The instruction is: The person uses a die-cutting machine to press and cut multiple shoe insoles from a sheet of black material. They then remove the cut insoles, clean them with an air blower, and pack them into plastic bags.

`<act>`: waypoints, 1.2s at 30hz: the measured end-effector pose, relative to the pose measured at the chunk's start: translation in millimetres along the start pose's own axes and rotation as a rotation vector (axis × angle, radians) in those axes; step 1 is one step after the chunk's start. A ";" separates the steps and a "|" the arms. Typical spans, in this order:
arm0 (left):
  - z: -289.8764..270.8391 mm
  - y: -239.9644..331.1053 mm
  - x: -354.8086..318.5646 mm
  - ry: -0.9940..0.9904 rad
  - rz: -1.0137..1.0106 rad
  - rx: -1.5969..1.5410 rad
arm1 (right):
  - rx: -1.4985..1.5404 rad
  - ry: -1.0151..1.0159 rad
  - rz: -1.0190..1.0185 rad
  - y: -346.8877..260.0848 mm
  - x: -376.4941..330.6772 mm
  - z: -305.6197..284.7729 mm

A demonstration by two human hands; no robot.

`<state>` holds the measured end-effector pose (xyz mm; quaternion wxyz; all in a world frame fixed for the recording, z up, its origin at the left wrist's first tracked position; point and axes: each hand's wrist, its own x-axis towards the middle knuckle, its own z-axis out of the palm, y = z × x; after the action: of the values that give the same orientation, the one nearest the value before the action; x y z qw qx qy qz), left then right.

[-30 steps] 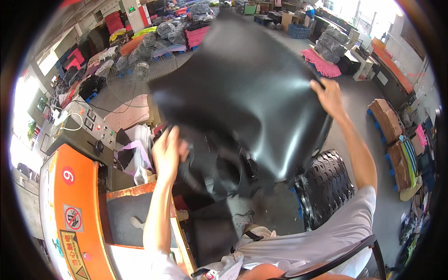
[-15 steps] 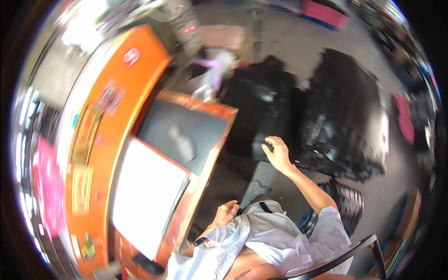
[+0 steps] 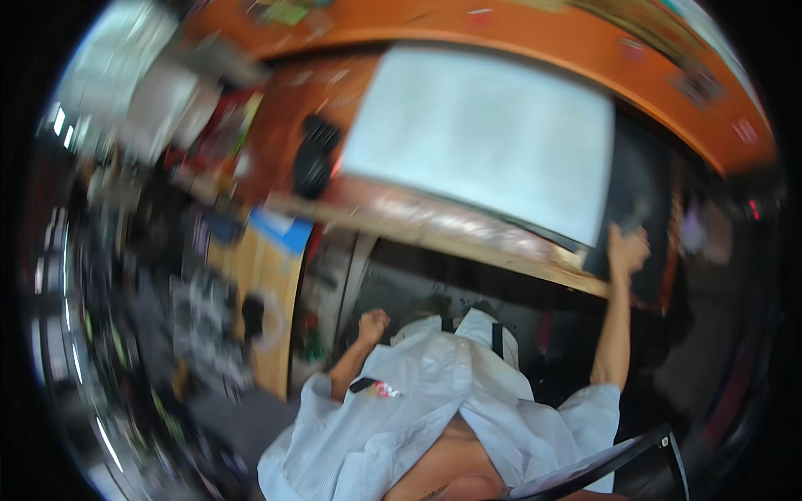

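My right hand [image 3: 628,249] reaches over the dark mat [image 3: 635,163] at the worktable's right end, its fingers curled. Just beyond the fingertips shows a pale, blurred object [image 3: 642,210]; its kind is unclear, and the hand covers whatever lies in its grip. A large white sheet or panel [image 3: 480,142] lies flat on the table, left of the mat. My left hand [image 3: 373,326] hangs below the table's front edge beside my body. Its fingers are folded in, and nothing shows in them.
A wooden rail [image 3: 434,238] runs along the reddish table's front. Behind the sheet rises an orange machine body [image 3: 376,29]. A black object [image 3: 314,159] sits on the table's left part. Farther left stands a light wooden board [image 3: 271,334] with a blue patch.
My view has swung left, so the table now lies across in front of me. My right hand has moved from beside the black plastic-like bundles to the dark mat.
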<state>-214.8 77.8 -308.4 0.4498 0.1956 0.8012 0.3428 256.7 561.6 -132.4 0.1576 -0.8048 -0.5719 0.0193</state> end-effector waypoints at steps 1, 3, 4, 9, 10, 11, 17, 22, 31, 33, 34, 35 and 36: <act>-3.7 -23.3 -19.6 0.155 -0.169 -0.150 | -0.062 0.037 -0.070 9.6 8.6 3.4; -8.0 -70.8 -66.1 0.331 -0.352 -0.336 | 0.310 -0.067 -0.014 26.6 21.2 5.4; -6.1 -92.0 -90.5 0.376 -0.395 -0.423 | 0.614 -0.107 0.166 31.4 20.4 1.7; 24.2 -179.9 -178.5 0.370 -0.779 -0.314 | 0.828 -0.234 -0.159 8.5 -54.5 -66.4; 32.4 -190.7 -175.6 0.379 -0.747 -0.175 | 0.813 -0.311 -0.309 -6.7 -83.9 -80.7; 37.6 -198.5 -173.4 0.368 -0.803 -0.043 | 0.766 -0.284 -0.549 -27.2 -114.3 -88.5; 44.9 -215.9 -125.8 0.521 -0.417 0.079 | 0.577 -0.983 -0.917 -151.3 -299.0 -22.6; 34.5 -272.9 -112.2 0.302 -0.552 0.075 | 0.198 -1.287 -0.743 -210.7 -476.7 146.8; 76.8 -326.6 -92.9 0.166 -0.834 -0.019 | 0.102 -1.087 -1.390 -319.9 -718.5 435.7; 77.6 -325.4 -82.1 0.293 -0.861 -0.006 | 0.092 -1.044 -1.513 -347.8 -762.2 493.9; 76.4 -324.5 -79.4 0.337 -0.872 -0.001 | 0.134 -0.962 -1.518 -355.0 -774.4 517.5; 74.1 -325.7 -75.6 0.404 -0.887 0.023 | 0.092 -0.935 -1.539 -362.6 -789.0 539.4; 72.8 -325.9 -73.6 0.448 -0.890 0.035 | 0.038 -0.922 -1.546 -365.2 -792.9 557.0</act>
<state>-116.0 -165.1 -527.8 0.3659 -0.2364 0.8896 0.1375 -468.7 64.0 -678.9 -0.1052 -0.1051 -0.9597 0.2383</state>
